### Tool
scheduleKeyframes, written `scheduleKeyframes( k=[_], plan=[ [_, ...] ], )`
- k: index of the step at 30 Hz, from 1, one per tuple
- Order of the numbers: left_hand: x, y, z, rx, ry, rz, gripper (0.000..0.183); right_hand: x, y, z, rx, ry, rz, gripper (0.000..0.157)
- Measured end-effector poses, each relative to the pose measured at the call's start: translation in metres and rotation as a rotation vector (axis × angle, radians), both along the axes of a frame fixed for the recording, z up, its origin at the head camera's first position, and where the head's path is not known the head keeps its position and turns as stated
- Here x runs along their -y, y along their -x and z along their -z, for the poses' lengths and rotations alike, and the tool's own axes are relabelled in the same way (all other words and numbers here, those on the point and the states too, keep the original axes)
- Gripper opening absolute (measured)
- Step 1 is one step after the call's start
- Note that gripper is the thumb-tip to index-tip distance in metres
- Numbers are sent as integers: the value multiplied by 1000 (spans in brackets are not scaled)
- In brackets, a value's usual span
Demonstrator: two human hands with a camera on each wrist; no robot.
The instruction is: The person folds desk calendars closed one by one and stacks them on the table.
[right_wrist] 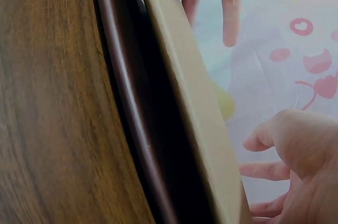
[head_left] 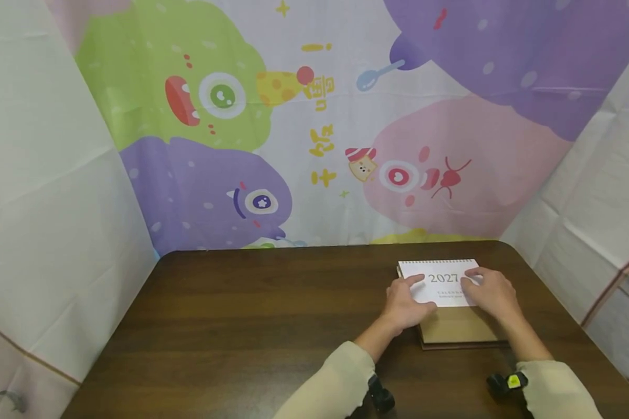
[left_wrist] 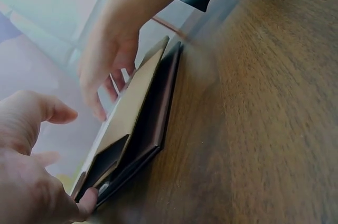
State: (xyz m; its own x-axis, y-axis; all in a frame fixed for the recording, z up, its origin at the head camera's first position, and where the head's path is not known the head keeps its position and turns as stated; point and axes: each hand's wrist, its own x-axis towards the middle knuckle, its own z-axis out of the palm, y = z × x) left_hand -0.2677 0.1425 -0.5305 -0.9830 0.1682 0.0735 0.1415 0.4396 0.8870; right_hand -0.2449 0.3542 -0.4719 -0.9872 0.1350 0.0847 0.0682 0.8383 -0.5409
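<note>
A white spiral-bound desk calendar (head_left: 445, 293) marked 2027 lies toward the table's right side, with its tan cardboard base (head_left: 461, 326) showing below the page. Beneath the base is a flat dark brown panel (left_wrist: 163, 102), a narrow wedge-shaped gap between the two. My left hand (head_left: 406, 301) is at the calendar's left side, thumb and fingers spread; in the left wrist view a fingertip touches the stack's end. On the opposite side, my right hand (head_left: 495, 294) reaches over the page with extended fingers. Its thumb (right_wrist: 261, 137) stands apart from the base in the right wrist view.
The dark wooden table (head_left: 241, 326) extends far to the left of the calendar. Behind it hangs a cloth backdrop (head_left: 335, 215) with cartoon monsters, and white cloth walls (head_left: 57, 174) flank both sides. Each wrist wears a black camera strap (head_left: 505, 384).
</note>
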Motion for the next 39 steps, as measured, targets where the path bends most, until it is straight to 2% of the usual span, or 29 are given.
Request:
scheduleKeyframes(
  k=[7,14,21,24,27,31,34,39],
  plan=[
    [2,0,-2,-7,72,23,72,-1,1,3,12,1,1,51],
    [-1,0,0,47,110,47,74,-3,3,7,25,-21,-8,52],
    [2,-10,-10,56,96,29,70,-4,3,11,42,-51,-29,54],
    [4,-11,-11,56,82,36,70,-4,3,11,63,-45,-26,56],
    [5,-6,-8,58,64,59,71,-3,3,10,75,-41,-23,57],
    [10,2,-4,45,57,125,75,-1,3,9,63,-34,-22,56],
    [16,10,0,24,86,162,78,0,2,8,46,-29,-23,55],
    [32,24,5,29,146,172,75,2,6,2,-11,-28,-27,52]
  ],
)
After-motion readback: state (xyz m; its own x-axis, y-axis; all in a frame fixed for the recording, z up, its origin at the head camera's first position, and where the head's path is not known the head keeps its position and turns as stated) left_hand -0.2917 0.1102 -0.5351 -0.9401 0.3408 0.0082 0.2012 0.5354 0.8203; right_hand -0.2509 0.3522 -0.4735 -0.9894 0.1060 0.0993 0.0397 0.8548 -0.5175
